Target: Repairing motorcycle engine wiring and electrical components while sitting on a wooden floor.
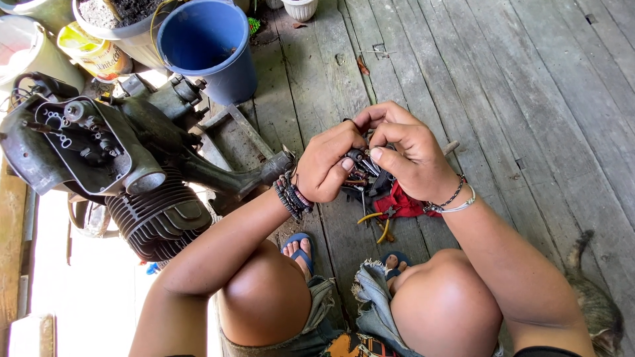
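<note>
1. a small dark metal part [357, 157] sits pinched between the fingertips of both hands, held above the wooden plank floor [529, 99]; its exact kind is too small to tell.
2. the left hand [327, 168] is curled closed around the part from one side, thumb pressing on it, a beaded bracelet at the wrist.
3. the right hand [410, 158] meets it from the other side, fingers closed on the same piece, so the two hands are together and touching.
4. to work such a small piece well, it seems wise to keep both hands braced low over the knees, grip with the fingertips only, and turn it gently so that nothing drops between the planks.
5. just below the hands lies a red cloth [403, 201] with dark tools on it, and yellow-handled pliers [378, 225] beside it.
6. to the left stands a partly stripped engine [126, 165] with cooling fins and an open cover.
7. a blue bucket [208, 46] stands behind the engine, beside plant pots.
8. a cat [595, 304] sits at the lower right edge.
</note>
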